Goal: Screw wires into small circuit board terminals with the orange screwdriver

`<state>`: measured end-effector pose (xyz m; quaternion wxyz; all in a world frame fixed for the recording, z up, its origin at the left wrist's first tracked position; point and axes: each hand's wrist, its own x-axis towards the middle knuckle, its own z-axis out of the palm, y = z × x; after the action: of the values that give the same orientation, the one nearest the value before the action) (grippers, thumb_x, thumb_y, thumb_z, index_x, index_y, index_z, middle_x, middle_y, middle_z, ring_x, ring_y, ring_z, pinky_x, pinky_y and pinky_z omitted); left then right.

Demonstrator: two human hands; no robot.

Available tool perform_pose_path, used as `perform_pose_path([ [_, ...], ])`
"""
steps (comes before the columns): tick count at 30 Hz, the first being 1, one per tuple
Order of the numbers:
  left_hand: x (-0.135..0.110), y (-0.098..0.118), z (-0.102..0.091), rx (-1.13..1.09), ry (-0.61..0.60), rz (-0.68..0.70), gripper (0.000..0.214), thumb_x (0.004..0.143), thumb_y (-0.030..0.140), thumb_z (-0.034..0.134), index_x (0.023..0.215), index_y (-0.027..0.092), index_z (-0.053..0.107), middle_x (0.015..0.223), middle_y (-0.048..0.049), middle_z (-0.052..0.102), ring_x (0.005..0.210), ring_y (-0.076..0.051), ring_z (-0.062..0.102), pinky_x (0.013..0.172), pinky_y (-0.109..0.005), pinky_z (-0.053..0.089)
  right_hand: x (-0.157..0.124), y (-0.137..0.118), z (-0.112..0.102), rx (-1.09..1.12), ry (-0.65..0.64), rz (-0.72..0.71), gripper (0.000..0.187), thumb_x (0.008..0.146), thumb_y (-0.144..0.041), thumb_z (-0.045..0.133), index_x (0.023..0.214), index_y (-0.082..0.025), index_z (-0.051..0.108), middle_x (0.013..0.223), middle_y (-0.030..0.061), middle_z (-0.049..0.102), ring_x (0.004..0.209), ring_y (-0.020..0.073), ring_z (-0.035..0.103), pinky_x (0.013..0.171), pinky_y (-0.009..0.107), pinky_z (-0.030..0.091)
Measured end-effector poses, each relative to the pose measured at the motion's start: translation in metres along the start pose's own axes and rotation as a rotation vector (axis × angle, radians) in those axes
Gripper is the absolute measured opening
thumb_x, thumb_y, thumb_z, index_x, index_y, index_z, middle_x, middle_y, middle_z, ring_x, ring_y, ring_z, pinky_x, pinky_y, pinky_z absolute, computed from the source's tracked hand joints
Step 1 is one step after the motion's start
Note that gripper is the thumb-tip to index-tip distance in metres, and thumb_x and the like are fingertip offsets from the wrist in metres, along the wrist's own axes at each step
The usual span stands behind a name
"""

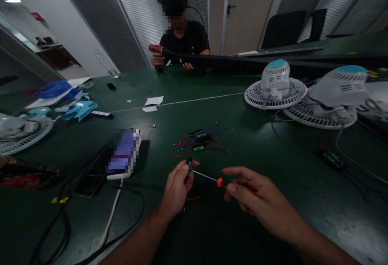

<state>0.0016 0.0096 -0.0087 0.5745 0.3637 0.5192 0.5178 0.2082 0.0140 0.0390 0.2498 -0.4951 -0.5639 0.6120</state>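
Observation:
My left hand [177, 188] pinches a small green circuit board [189, 165] with red wires trailing under the palm. My right hand [257, 200] grips a screwdriver [212, 178] with an orange collar and red handle. Its thin shaft points left, and the tip touches the board. Just beyond, several more green boards with red and blue wires [201, 139] lie on the green table [242, 152].
Two white fan assemblies [274, 87] [333, 97] sit at the right. A phone [123, 154] with cables lies at the left, with blue fan blades [79, 109] and another fan grille [21, 131] beyond. A person opposite holds a red power drill [157, 49].

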Motion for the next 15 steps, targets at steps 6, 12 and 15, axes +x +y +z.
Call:
perform_pose_path([
  [6, 0.002, -0.002, -0.003, -0.015, -0.050, -0.005, 0.035, 0.088, 0.041, 0.044, 0.099, 0.012, 0.061, 0.054, 0.0066, 0.037, 0.044, -0.007, 0.027, 0.041, -0.021, 0.019, 0.002, -0.001, 0.000, 0.323, 0.078, 0.051, 0.041, 0.085, -0.048, 0.057, 0.110, -0.016, 0.062, 0.080, 0.0072, 0.074, 0.053, 0.0111, 0.058, 0.046, 0.023, 0.041],
  [12, 0.001, -0.004, -0.005, 0.033, -0.083, 0.001, 0.046, 0.089, 0.038, 0.045, 0.123, 0.009, 0.055, 0.061, 0.0051, 0.038, 0.050, -0.009, 0.028, 0.045, -0.022, 0.021, -0.003, -0.006, -0.008, -0.159, 0.073, -0.010, 0.052, 0.094, -0.053, 0.038, 0.118, -0.013, 0.062, 0.051, -0.0022, 0.059, 0.044, 0.0110, 0.051, 0.042, 0.023, 0.035],
  [15, -0.002, -0.002, -0.005, 0.099, -0.116, -0.003, 0.049, 0.090, 0.037, 0.042, 0.130, 0.008, 0.051, 0.061, 0.0051, 0.036, 0.051, -0.009, 0.028, 0.046, -0.023, 0.022, -0.005, -0.007, -0.013, -0.265, 0.111, -0.107, 0.042, 0.093, -0.045, 0.044, 0.116, -0.015, 0.063, 0.054, -0.0027, 0.058, 0.048, 0.0118, 0.054, 0.045, 0.024, 0.038],
])
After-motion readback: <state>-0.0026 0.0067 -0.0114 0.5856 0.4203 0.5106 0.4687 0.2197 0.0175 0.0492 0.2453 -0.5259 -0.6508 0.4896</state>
